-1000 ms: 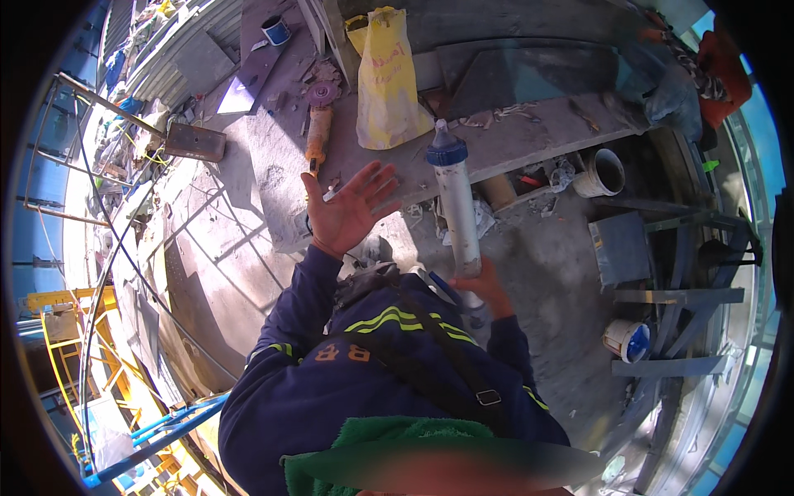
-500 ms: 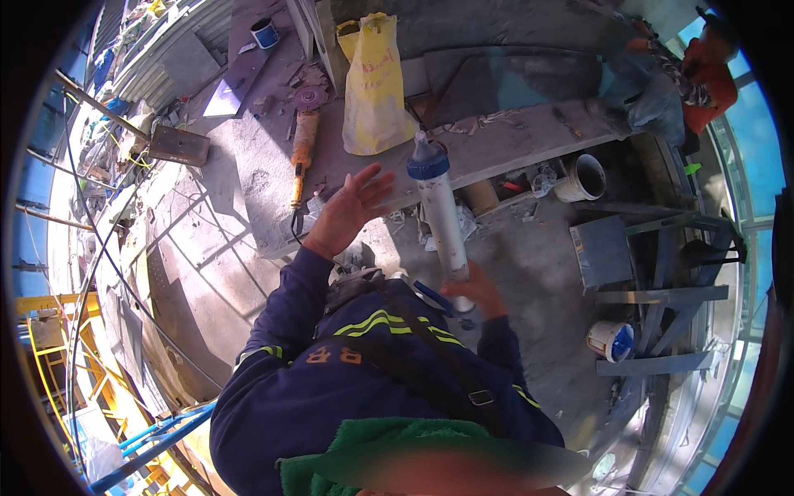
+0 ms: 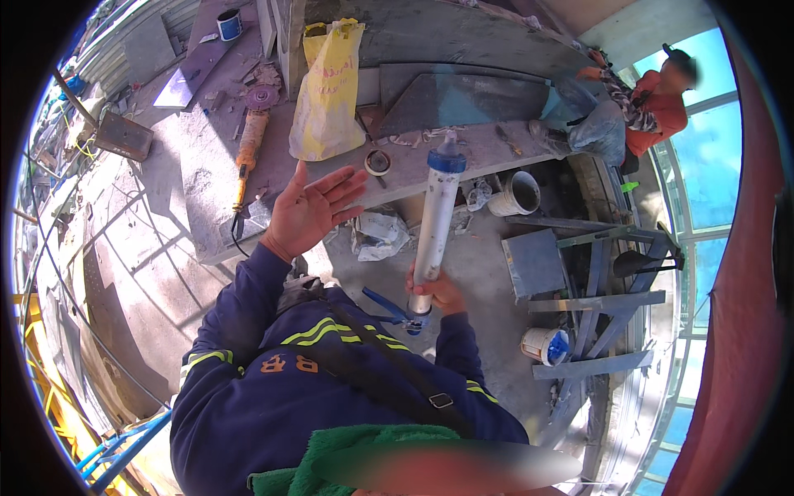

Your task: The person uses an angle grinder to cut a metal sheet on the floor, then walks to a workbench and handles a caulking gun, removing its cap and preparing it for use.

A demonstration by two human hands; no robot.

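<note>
My right hand (image 3: pixel 440 293) is wrapped round the lower end of a caulking gun (image 3: pixel 437 217). Its long silver barrel points away from me, leaning slightly right, with a blue cap and a pale nozzle at the far end. The blue handle (image 3: pixel 385 306) sticks out to the left below my grip. My left hand (image 3: pixel 313 212) is held up, palm showing and fingers spread, with nothing in it. It is left of the barrel and apart from it. A small round tin (image 3: pixel 378 162) stands on the ledge beyond.
On the left slab lies an orange angle grinder (image 3: pixel 251 142) with a cord. A yellow sack (image 3: pixel 327 95) stands at the back. A bucket (image 3: pixel 516 195), metal frames (image 3: pixel 600 302) and a blue-stained pail (image 3: pixel 543 345) are right. Another person (image 3: pixel 649 116) crouches far right.
The view has swung, so the surroundings sit further left. The caulking gun now leans right instead of left, its blue handle showing more. My left palm has turned more into view.
</note>
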